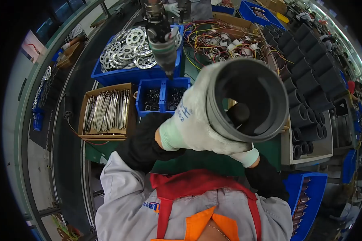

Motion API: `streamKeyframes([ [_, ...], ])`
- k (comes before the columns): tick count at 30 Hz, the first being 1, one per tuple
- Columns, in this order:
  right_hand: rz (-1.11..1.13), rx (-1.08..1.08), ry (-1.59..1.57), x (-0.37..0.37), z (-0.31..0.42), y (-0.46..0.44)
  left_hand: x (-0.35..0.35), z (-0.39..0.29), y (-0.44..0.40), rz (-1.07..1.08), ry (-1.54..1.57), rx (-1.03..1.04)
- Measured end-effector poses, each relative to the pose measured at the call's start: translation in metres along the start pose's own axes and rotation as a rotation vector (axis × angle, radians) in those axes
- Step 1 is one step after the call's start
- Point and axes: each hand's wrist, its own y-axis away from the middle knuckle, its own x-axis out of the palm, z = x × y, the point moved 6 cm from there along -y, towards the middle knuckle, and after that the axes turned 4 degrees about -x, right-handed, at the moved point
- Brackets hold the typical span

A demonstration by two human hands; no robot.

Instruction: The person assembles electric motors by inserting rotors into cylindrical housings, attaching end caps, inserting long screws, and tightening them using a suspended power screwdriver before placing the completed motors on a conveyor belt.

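Observation:
A dark grey hollow cylinder (211, 102) is raised close to the camera, its open end facing me. Inside it a dark round shape (239, 114) shows, too dim to name. My left hand (191, 108), in a white glove with a pale green cuff, is closed round the cylinder's left side. Below and behind the cylinder is my right hand (232, 148), also gloved; its fingers are mostly hidden, but it grips the lower side. A power screwdriver (163, 46) hangs tip down above the bench, left of the cylinder.
Slotted metal discs fill a blue bin (128, 75). Long screws lie in a cardboard box (107, 135); small dark parts sit in two blue bins (163, 96). Wired parts (233, 44) lie behind. More cylinders (305, 76) are stacked right, above a blue crate (315, 201). A co-worker's gloved hand (173, 9) shows at the top.

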Motion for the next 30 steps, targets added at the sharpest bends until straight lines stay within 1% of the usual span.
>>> streamKeyframes([
  [1,0.005,-0.057,0.06,-0.007,0.005,-0.003,0.009,-0.04,-0.015,-0.104,-0.134,0.204],
  [2,0.004,-0.117,0.126,-0.016,0.01,-0.007,0.008,-0.026,-0.01,-0.123,-0.116,0.25],
  [3,0.1,-0.023,0.216,-0.03,0.01,-0.011,0.009,-0.018,-0.003,-0.12,-0.181,0.284],
  [4,-0.025,0.069,0.088,-0.058,0.012,-0.011,0.009,-0.013,0.003,-0.113,-0.243,0.321],
  [5,-0.145,0.163,-0.042,-0.083,0.017,-0.008,0.009,-0.004,0.01,-0.127,-0.217,0.353],
  [6,-0.41,0.141,-0.233,-0.098,0.036,-0.009,0.01,0.0,0.012,-0.1,-0.253,0.348],
  [7,-0.286,-0.157,-0.228,-0.098,0.06,-0.029,0.012,0.005,0.015,-0.071,-0.289,0.336],
  [8,-0.156,-0.451,-0.22,-0.099,0.083,-0.049,0.015,0.017,0.016,-0.037,-0.282,0.27],
  [9,0.222,-0.397,0.111,-0.085,0.105,-0.071,0.022,0.048,0.024,-0.068,-0.353,0.242],
  [10,0.129,-0.359,0.21,-0.065,0.108,-0.077,0.028,0.075,0.032,-0.101,-0.425,0.213],
  [11,0.115,-0.341,0.23,-0.05,0.098,-0.076,0.031,0.077,0.036,-0.097,-0.432,0.218],
  [12,0.101,-0.323,0.249,-0.04,0.089,-0.075,0.032,0.082,0.039,-0.051,-0.393,0.169],
  [14,0.102,-0.351,0.277,-0.036,0.083,-0.069,0.036,0.093,0.036,0.028,-0.307,0.077],
  [15,0.068,-0.345,0.213,-0.034,0.076,-0.063,0.04,0.098,0.035,0.033,-0.356,0.139],
  [16,0.037,-0.341,0.151,-0.032,0.071,-0.058,0.04,0.096,0.033,0.029,-0.353,0.144],
  [17,-0.103,-0.37,0.16,-0.035,0.072,-0.055,0.039,0.09,0.029,0.03,-0.306,0.148],
  [18,-0.096,-0.368,0.16,-0.031,0.068,-0.049,0.041,0.086,0.028,0.031,-0.255,0.142],
  [19,-0.131,-0.31,0.104,-0.031,0.059,-0.043,0.04,0.083,0.031,-0.056,-0.289,0.157],
  [20,-0.168,-0.252,0.049,-0.033,0.052,-0.041,0.043,0.097,0.037,-0.059,-0.287,0.153],
  [21,-0.172,-0.243,0.071,-0.035,0.051,-0.044,0.046,0.129,0.042,-0.008,-0.304,0.063],
  [22,-0.17,-0.241,0.069,-0.036,0.054,-0.049,0.047,0.139,0.04,0.046,-0.32,-0.03],
  [23,-0.139,-0.257,0.1,-0.032,0.06,-0.054,0.047,0.137,0.043,0.045,-0.414,0.066],
  [24,-0.096,-0.266,0.125,-0.029,0.066,-0.056,0.047,0.141,0.046,0.048,-0.407,0.046],
  [25,-0.05,-0.299,0.131,-0.027,0.067,-0.061,0.047,0.144,0.042,0.108,-0.301,0.007],
  [26,0.148,-0.205,0.084,-0.032,0.063,-0.077,0.048,0.148,0.041,0.164,-0.197,-0.029],
  [27,0.348,-0.109,0.032,-0.038,0.056,-0.083,0.05,0.166,0.052,0.107,-0.204,-0.129],
  [28,0.077,-0.064,-0.337,-0.054,0.038,-0.076,0.039,0.117,0.051,-0.085,-0.394,0.084],
  [29,-0.395,-0.2,-0.574,-0.07,0.027,-0.076,0.039,0.121,0.051,-0.097,-0.386,0.111],
  [30,-0.498,-0.165,-0.583,-0.086,0.021,-0.077,0.041,0.127,0.052,-0.113,-0.365,0.122],
])
